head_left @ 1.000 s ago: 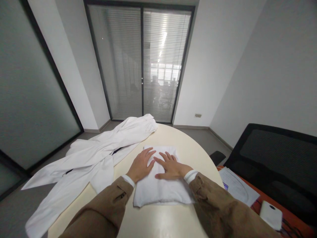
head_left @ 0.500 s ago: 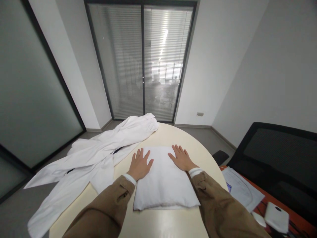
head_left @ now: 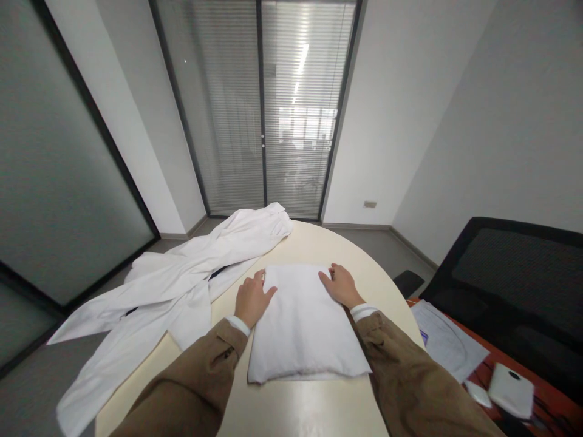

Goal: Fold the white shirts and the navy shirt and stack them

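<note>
A folded white cloth [head_left: 305,325] lies as a soft, thick rectangle on the cream round table [head_left: 296,406]. My left hand [head_left: 253,298] sits at its far left edge, fingers curled onto the fold. My right hand [head_left: 341,286] is at the far right corner, with its fingers also curled over the cloth. Both tan sleeves [head_left: 191,370] reach in from the bottom of the view. A crumpled white garment [head_left: 182,273] with a dark inner strip lies to the left, hanging over the table edge, and neither hand touches it.
A black mesh chair back [head_left: 514,267] stands at the right beside an orange desk [head_left: 546,388] with papers [head_left: 444,340], a white mouse [head_left: 478,393] and a white rounded device [head_left: 511,390]. A glass door with blinds [head_left: 300,109] lies ahead.
Over the last second my hands moved apart from the cloth's middle to its far edges. Their spread fingers have curled onto the cloth. The view has tilted slightly.
</note>
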`<state>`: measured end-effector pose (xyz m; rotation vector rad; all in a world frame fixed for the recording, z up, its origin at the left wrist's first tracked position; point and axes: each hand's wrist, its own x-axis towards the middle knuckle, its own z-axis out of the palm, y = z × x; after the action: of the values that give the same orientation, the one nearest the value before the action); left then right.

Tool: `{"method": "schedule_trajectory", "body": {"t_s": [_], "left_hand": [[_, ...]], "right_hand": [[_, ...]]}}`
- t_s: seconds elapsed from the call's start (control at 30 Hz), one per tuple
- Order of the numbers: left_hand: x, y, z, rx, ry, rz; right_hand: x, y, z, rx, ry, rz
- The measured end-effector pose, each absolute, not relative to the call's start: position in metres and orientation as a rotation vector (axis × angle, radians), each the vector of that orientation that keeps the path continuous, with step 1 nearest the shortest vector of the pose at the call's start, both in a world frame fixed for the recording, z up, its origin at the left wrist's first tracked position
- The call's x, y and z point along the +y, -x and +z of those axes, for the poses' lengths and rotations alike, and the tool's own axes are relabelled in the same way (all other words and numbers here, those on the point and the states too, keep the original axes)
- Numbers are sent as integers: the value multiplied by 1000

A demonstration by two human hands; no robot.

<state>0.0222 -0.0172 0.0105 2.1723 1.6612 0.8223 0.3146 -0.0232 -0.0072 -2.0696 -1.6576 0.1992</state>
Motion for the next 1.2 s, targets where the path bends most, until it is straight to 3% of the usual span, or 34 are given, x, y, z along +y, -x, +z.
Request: {"method": "schedule_trajectory", "body": {"t_s": [0.2,0.53,0.7,0.97,1.2], "left_hand": [[-2,-25,-2,1387,-1739,1194],[-14,-28,13,942,-1096,1202],[-15,-23,28,923,-1157,1287],[-19,-9,23,831,-1282,944],[-18,-4,23,879,-1183,918]], "right_hand": [[-19,-317,-9,-1587,1908,262],[-34,-293,16,-856,1286,1143],[-50,-295,23,-1094,1071,1617],[-51,-295,21,-1089,1060,1431],[-60,-294,27,-1244,1057,1474]]}}
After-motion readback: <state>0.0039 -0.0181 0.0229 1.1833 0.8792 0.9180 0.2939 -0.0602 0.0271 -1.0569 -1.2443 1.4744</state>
